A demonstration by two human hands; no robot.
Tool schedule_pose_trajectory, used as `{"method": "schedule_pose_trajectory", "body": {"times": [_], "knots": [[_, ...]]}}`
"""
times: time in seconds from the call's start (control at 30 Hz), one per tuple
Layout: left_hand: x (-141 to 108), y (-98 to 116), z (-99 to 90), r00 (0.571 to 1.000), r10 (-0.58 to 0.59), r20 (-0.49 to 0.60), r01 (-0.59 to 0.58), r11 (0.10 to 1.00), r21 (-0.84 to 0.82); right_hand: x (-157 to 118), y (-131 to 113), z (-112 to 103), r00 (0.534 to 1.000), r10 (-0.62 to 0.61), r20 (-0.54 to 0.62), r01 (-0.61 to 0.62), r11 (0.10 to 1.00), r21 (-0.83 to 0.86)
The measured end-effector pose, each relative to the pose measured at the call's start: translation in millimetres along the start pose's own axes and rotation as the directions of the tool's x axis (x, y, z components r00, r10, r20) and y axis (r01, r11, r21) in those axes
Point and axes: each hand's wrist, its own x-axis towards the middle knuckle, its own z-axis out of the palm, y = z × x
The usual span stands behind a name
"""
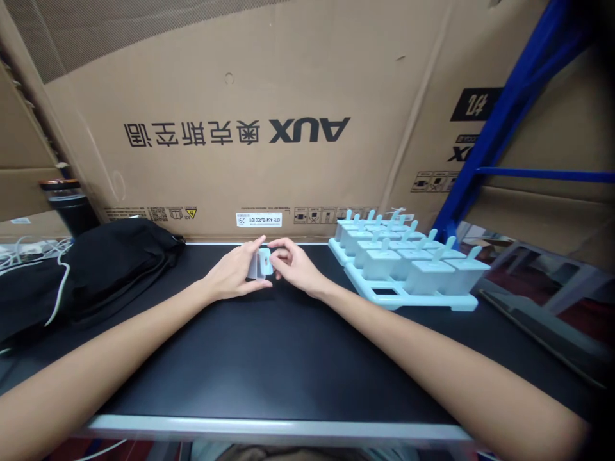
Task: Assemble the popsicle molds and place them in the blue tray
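My left hand grips a small ice pop mold, its clear cup lying sideways and its light blue lid facing right. Close against that lid, my right hand has its fingers bent together in a pinch; the lid's stick handle is hidden there, so I cannot make out exactly what they hold. To the right stands a light blue mold rack, with several lidded ice pop molds upright in its slots, sticks pointing up. One slot at its near left corner shows no mold.
Behind the black table rises a large cardboard box. A black cloth bag with white cables and a dark bottle sit at the left. A blue metal post slants down behind the rack.
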Motion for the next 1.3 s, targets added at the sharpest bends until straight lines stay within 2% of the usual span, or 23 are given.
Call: {"method": "schedule_pose_trajectory", "body": {"times": [0.1, 0.3, 0.5, 0.77, 0.83, 0.9, 0.93, 0.97, 1.03, 1.07, 1.1, 1.13, 1.3], "knots": [[-2, -3, 1.0, 0.999, -0.050, 0.000, 0.050, 0.998, -0.023, -2, 3, 4, 0.999, 0.035, 0.025, -0.036, 0.998, 0.052], [-3, -3, 1.2, 0.992, -0.122, -0.015, 0.121, 0.991, -0.049, -3, -2, 2, 0.997, 0.010, -0.075, 0.005, 0.981, 0.196], [-3, -2, -0.9, 0.986, -0.163, 0.021, 0.164, 0.983, -0.080, -6, -3, 8, 1.000, 0.014, -0.002, -0.013, 0.964, 0.267], [-4, 0, -4.6, 0.993, -0.080, 0.083, 0.088, 0.991, -0.100, -7, 0, 12, 0.991, 0.036, 0.130, -0.065, 0.972, 0.225], [-3, 2, -5.2, 0.992, -0.098, 0.084, 0.106, 0.990, -0.098, -5, -3, 9, 0.988, 0.038, 0.153, -0.061, 0.987, 0.148], [-2, 4, -6.1, 0.987, -0.113, 0.111, 0.123, 0.989, -0.081, -2, -9, 1, 0.990, 0.014, 0.143, -0.004, 0.998, -0.067], [-1, 6, -6.6, 0.984, -0.117, 0.134, 0.127, 0.989, -0.070, 0, -12, -5, 0.992, -0.011, 0.126, 0.042, 0.969, -0.245], [0, 7, -7.1, 0.980, -0.119, 0.159, 0.130, 0.990, -0.057, 1, -15, -12, 0.993, -0.027, 0.112, 0.076, 0.885, -0.459], [1, 9, -8.1, 0.972, -0.133, 0.196, 0.143, 0.989, -0.038, 3, -21, -26, 0.996, -0.002, 0.086, 0.071, 0.586, -0.807], [2, 10, -8.5, 0.968, -0.144, 0.205, 0.154, 0.988, -0.033, 3, -22, -32, 0.997, 0.041, 0.069, 0.044, 0.445, -0.895], [2, 10, -8.8, 0.965, -0.155, 0.210, 0.165, 0.986, -0.031, 3, -23, -39, 0.994, 0.097, 0.050, 0.014, 0.347, -0.938], [3, 11, -9.1, 0.963, -0.163, 0.216, 0.174, 0.984, -0.030, 2, -23, -44, 0.987, 0.156, 0.032, -0.015, 0.294, -0.956], [4, 13, -10.1, 0.950, -0.177, 0.259, 0.192, 0.981, -0.034, -5, -29, -58, 0.929, 0.369, -0.017, -0.101, 0.209, -0.973]]}}
